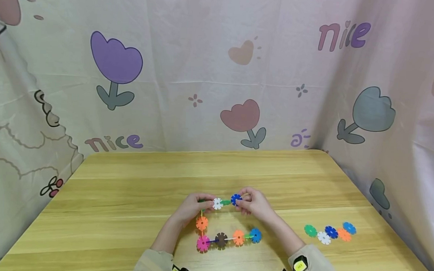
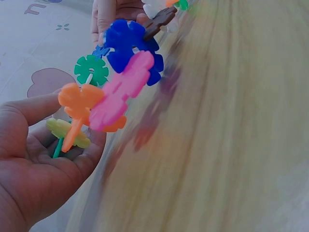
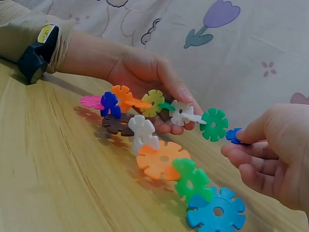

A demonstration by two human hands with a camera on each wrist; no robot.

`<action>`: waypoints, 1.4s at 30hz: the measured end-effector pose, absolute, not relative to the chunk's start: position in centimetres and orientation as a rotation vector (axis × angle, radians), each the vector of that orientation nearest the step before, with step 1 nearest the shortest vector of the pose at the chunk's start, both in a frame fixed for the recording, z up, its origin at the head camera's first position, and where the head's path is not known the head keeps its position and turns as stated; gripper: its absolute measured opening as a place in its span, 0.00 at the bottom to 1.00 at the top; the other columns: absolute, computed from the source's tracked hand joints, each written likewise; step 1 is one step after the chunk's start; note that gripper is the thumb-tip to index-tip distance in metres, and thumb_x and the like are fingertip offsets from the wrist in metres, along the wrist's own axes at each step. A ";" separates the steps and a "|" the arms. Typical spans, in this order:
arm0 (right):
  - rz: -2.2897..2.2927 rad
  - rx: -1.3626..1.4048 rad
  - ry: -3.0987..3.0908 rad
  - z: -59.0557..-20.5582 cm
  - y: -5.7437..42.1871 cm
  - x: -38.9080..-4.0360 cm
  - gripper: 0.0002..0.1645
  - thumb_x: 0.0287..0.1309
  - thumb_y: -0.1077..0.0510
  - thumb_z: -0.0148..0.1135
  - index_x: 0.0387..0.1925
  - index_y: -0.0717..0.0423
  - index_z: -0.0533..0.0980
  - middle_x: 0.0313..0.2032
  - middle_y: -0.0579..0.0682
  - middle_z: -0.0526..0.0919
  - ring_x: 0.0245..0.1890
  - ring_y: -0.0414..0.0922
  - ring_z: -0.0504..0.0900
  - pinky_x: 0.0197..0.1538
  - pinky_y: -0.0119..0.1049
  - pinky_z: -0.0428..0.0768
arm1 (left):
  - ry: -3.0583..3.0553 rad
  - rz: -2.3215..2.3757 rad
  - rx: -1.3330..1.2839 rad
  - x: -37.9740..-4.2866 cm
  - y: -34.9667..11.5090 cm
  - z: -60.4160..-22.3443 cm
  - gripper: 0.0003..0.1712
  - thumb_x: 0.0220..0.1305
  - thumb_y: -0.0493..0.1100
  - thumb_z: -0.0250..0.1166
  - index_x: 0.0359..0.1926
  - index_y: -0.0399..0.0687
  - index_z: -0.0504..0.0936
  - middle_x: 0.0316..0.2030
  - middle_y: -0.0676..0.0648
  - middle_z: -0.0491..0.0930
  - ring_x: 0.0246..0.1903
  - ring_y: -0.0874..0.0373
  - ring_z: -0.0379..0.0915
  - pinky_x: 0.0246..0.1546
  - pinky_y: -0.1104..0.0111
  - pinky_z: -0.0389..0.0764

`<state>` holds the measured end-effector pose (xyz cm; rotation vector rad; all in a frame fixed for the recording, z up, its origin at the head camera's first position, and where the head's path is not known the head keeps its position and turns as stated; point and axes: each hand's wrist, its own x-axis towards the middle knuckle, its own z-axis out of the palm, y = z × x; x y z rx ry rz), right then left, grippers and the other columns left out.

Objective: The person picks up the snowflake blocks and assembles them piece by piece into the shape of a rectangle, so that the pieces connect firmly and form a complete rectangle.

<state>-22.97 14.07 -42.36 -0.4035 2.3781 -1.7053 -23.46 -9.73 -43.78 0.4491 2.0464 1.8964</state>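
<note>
A chain of interlocking plastic snowflake discs bends in a U shape in front of me, its pieces slotted edge to edge. My left hand [image 1: 190, 210] holds the far left part of it, the thumb at a white disc [image 1: 218, 203] and the fingers behind. In the left wrist view a yellow disc [image 2: 67, 133] lies within that hand's curled fingers. Between thumb and fingers my right hand [image 1: 256, 204] pinches a dark blue disc [image 1: 236, 199], right at the edge of the green disc [image 3: 214, 124]. Nearer me run pink [image 1: 203, 243], brown [image 1: 221, 241], orange [image 1: 239, 237] and light blue [image 1: 255, 235] discs.
Loose snowflake discs lie to the right on the wooden table [image 1: 126, 212]: a green one [image 1: 310, 231], a white one [image 1: 324, 237], a dark blue one [image 1: 331, 232], an orange one [image 1: 344, 234] and a light blue one [image 1: 349, 227]. A printed curtain [image 1: 183, 69] hangs behind the table.
</note>
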 end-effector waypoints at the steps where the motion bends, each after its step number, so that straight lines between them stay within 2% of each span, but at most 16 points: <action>1: -1.715 -0.396 2.372 -42.4 14.0 -22.9 0.12 0.57 0.68 0.57 0.43 0.70 0.69 0.27 0.64 0.81 0.20 0.48 0.77 0.21 0.32 0.75 | 2.045 1.896 0.448 -23.5 -9.7 -43.7 0.18 0.62 0.36 0.60 0.48 0.24 0.75 0.33 0.46 0.81 0.33 0.56 0.77 0.38 0.65 0.79; 10: -1.795 -0.375 2.307 -42.6 13.8 -22.7 0.19 0.58 0.65 0.59 0.49 0.69 0.69 0.26 0.60 0.82 0.20 0.46 0.78 0.22 0.32 0.76 | 2.021 1.910 0.449 -23.3 -9.7 -43.6 0.18 0.61 0.35 0.60 0.48 0.24 0.75 0.34 0.46 0.81 0.33 0.55 0.77 0.39 0.64 0.80; 16: -1.849 -0.332 2.273 -42.6 13.4 -22.5 0.17 0.58 0.65 0.58 0.48 0.68 0.67 0.26 0.60 0.82 0.20 0.45 0.78 0.23 0.33 0.76 | 2.009 1.922 0.425 -23.4 -9.7 -43.6 0.19 0.61 0.35 0.60 0.48 0.23 0.74 0.33 0.45 0.81 0.33 0.55 0.77 0.40 0.64 0.79; 24: -1.885 -0.332 2.233 -41.8 12.7 -21.9 0.15 0.59 0.69 0.55 0.46 0.70 0.65 0.28 0.67 0.81 0.21 0.49 0.78 0.24 0.35 0.77 | 2.013 1.921 0.398 -23.4 -9.5 -43.6 0.18 0.60 0.35 0.60 0.48 0.24 0.75 0.35 0.45 0.80 0.35 0.52 0.78 0.41 0.63 0.79; 28: -1.930 -0.354 2.220 -42.3 12.5 -22.0 0.14 0.60 0.69 0.55 0.46 0.69 0.64 0.28 0.67 0.81 0.21 0.46 0.78 0.23 0.32 0.77 | 2.012 1.923 0.406 -23.3 -9.5 -43.5 0.17 0.60 0.34 0.60 0.47 0.24 0.74 0.36 0.43 0.79 0.35 0.53 0.77 0.43 0.62 0.79; 32: -1.930 -0.383 2.239 -42.4 12.2 -22.0 0.13 0.59 0.71 0.54 0.45 0.69 0.64 0.27 0.67 0.81 0.21 0.49 0.78 0.23 0.33 0.79 | 2.026 1.911 0.422 -23.2 -9.4 -43.3 0.16 0.60 0.33 0.60 0.46 0.24 0.73 0.38 0.41 0.77 0.36 0.54 0.76 0.43 0.62 0.78; 37: -1.924 -0.379 2.246 -42.4 12.2 -22.2 0.12 0.59 0.71 0.54 0.44 0.69 0.64 0.27 0.68 0.80 0.20 0.51 0.79 0.23 0.35 0.80 | 2.038 1.898 0.440 -23.2 -9.3 -43.3 0.17 0.60 0.35 0.60 0.47 0.25 0.73 0.40 0.41 0.76 0.38 0.53 0.75 0.44 0.61 0.78; 42: -1.924 -0.353 2.248 -42.4 12.6 -22.4 0.13 0.60 0.69 0.54 0.46 0.69 0.65 0.27 0.68 0.80 0.19 0.48 0.78 0.24 0.35 0.80 | 2.085 1.822 0.491 -23.2 -9.5 -43.2 0.21 0.63 0.42 0.60 0.51 0.30 0.74 0.44 0.42 0.76 0.43 0.50 0.73 0.47 0.59 0.75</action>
